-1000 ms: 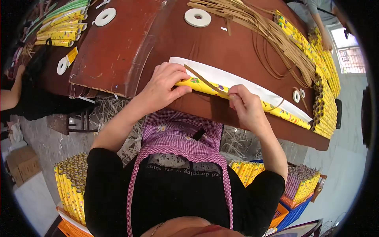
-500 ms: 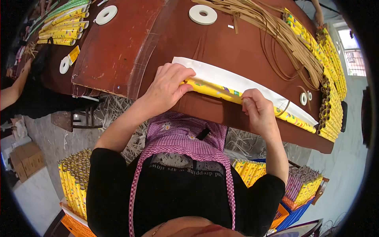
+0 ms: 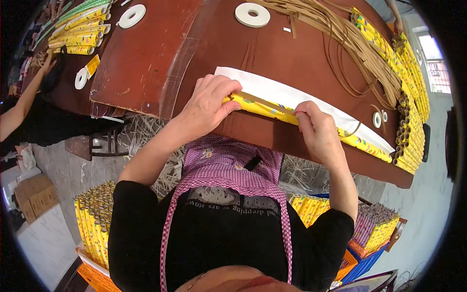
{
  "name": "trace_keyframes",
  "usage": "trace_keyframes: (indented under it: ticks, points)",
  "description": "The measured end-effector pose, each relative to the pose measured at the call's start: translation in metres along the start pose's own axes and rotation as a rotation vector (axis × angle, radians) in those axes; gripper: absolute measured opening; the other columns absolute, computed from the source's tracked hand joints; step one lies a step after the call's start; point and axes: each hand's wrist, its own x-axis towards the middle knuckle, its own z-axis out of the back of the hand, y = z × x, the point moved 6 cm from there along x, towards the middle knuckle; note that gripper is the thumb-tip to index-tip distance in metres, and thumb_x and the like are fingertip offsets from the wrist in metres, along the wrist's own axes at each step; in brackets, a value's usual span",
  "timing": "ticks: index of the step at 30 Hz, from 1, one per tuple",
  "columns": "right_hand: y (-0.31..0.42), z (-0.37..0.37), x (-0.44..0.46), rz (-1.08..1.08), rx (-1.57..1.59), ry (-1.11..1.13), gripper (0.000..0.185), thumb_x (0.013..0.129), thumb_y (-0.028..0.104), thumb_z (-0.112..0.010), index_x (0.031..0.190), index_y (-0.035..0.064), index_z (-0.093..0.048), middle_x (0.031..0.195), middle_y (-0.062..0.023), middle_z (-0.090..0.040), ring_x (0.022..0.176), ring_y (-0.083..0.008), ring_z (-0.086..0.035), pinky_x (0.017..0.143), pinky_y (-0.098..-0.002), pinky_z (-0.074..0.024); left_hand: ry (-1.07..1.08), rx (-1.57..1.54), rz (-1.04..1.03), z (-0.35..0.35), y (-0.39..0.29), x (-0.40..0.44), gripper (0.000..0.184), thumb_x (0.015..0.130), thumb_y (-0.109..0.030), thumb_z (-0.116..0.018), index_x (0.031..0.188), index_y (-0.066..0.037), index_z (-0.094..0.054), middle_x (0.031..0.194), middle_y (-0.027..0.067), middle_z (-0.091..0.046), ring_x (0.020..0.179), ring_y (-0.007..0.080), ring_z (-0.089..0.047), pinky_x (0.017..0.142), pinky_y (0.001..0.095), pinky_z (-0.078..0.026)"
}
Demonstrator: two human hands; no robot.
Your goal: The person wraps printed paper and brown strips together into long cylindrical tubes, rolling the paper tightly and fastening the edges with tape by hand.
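Observation:
On the brown table lies a sheet of wrapping paper, its yellow patterned part (image 3: 265,111) rolled up along the near edge and its white side (image 3: 287,96) spread flat behind. My left hand (image 3: 210,100) is closed over the left end of the roll, thumb in front and fingers on top. Between my hands a narrow brown strip (image 3: 266,102) runs along the roll. My right hand (image 3: 317,130) pinches this strip with thumb and bent forefinger at the roll's middle. Past that hand the strip's tail curls up over the paper.
Long brown strips (image 3: 335,36) lie heaped at the back right, near stacked yellow rolls (image 3: 408,141). White tape rolls (image 3: 262,20) rest farther back. Another person's arm (image 3: 24,107) reaches in at left; another hand (image 3: 398,25) shows at upper right. Filled crates (image 3: 357,265) stand below.
My hands keep their hold, with the right hand shifted very slightly left along the roll. At left, the other person's arm has reached farther up toward the yellow rolls.

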Motion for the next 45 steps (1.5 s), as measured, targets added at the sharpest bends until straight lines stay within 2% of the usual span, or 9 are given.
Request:
trace_keyframes:
  ticks: [8,17,24,29,36,38,39,43,45]
  points:
    - [0.005,0.0,0.003,0.003,-0.008,0.009,0.009,0.098,0.009,-0.057,0.102,0.0021,-0.061,0.07,-0.0149,-0.061,0.064,-0.0253,-0.06,0.064,-0.0347,-0.0487,-0.02,0.023,-0.007,-0.001,-0.001,0.0,0.03,0.084,-0.012,-0.072,0.11,-0.006,-0.057,0.108,0.0114,-0.059,0.102,0.0322,-0.054,0.091,0.0421,-0.04]
    - [0.031,0.011,0.002,0.157,-0.231,0.099,0.023,0.088,0.014,-0.069,0.109,0.0052,-0.066,0.081,-0.018,-0.068,0.072,-0.0386,-0.061,0.073,-0.043,-0.0482,-0.052,0.035,-0.059,-0.002,-0.002,0.0,0.016,0.084,-0.01,-0.071,0.097,-0.01,-0.062,0.097,0.0044,-0.055,0.093,0.0256,-0.053,0.082,0.0386,-0.039]
    - [0.056,-0.001,0.015,0.312,-0.246,0.151,0.035,0.083,0.023,-0.076,0.11,0.0029,-0.065,0.08,-0.0148,-0.068,0.071,-0.0358,-0.062,0.072,-0.042,-0.0481,-0.074,0.039,-0.06,-0.001,-0.004,0.0,0.015,0.083,-0.008,-0.071,0.095,-0.01,-0.062,0.096,0.0042,-0.055,0.093,0.0251,-0.054,0.082,0.0389,-0.04]
    - [0.053,-0.015,0.018,0.101,0.097,0.433,0.052,0.083,0.03,-0.078,0.122,0.0031,-0.056,0.079,-0.0146,-0.068,0.073,-0.0339,-0.066,0.064,-0.0397,-0.0503,-0.077,0.044,-0.063,0.0,-0.004,-0.001,0.015,0.083,-0.007,-0.071,0.095,-0.009,-0.062,0.095,0.0047,-0.055,0.094,0.0259,-0.054,0.082,0.0394,-0.041]
    - [0.049,-0.025,0.014,0.136,-0.166,0.202,0.033,0.087,0.017,-0.073,0.112,0.0015,-0.057,0.08,-0.0169,-0.066,0.073,-0.0344,-0.066,0.068,-0.0399,-0.0517,-0.073,0.052,-0.075,0.0,-0.005,0.0,0.017,0.083,-0.009,-0.071,0.096,-0.008,-0.059,0.094,0.0063,-0.054,0.094,0.0272,-0.054,0.081,0.0401,-0.041]
    - [0.048,-0.013,0.017,0.218,-0.152,0.094,0.017,0.089,0.009,-0.067,0.102,0.0001,-0.061,0.08,-0.0184,-0.066,0.072,-0.0329,-0.066,0.068,-0.0378,-0.0519,-0.074,0.055,-0.072,0.0,-0.006,0.0,0.018,0.084,-0.01,-0.071,0.096,-0.008,-0.058,0.094,0.0069,-0.054,0.094,0.0275,-0.054,0.081,0.0402,-0.041]
    - [0.048,-0.004,0.021,0.171,-0.084,0.07,0.008,0.091,0.006,-0.063,0.094,-0.0009,-0.062,0.078,-0.0148,-0.065,0.07,-0.0238,-0.066,0.066,-0.0338,-0.0513,-0.092,0.032,-0.041,0.001,-0.005,0.0,0.02,0.083,-0.011,-0.071,0.097,-0.007,-0.057,0.095,0.0075,-0.055,0.094,0.028,-0.054,0.081,0.0403,-0.041]
    - [0.033,0.016,0.046,0.137,0.059,-0.065,0.006,0.093,0.002,-0.059,0.097,-0.0006,-0.062,0.079,-0.007,-0.064,0.071,-0.013,-0.062,0.066,-0.028,-0.0498,-0.091,-0.007,0.027,-0.001,0.001,-0.005,0.027,0.084,-0.015,-0.073,0.103,-0.005,-0.057,0.102,0.0114,-0.059,0.097,0.0318,-0.055,0.085,0.0422,-0.041]
    - [0.031,0.009,0.059,0.115,0.49,0.025,0.007,0.094,0.001,-0.057,0.098,-0.0003,-0.062,0.083,-0.0012,-0.062,0.076,-0.008,-0.058,0.068,-0.0247,-0.0489,-0.075,0.027,0.0,0.0,0.0,-0.004,0.026,0.084,-0.015,-0.073,0.102,-0.004,-0.058,0.101,0.0112,-0.06,0.096,0.032,-0.055,0.085,0.0425,-0.042]
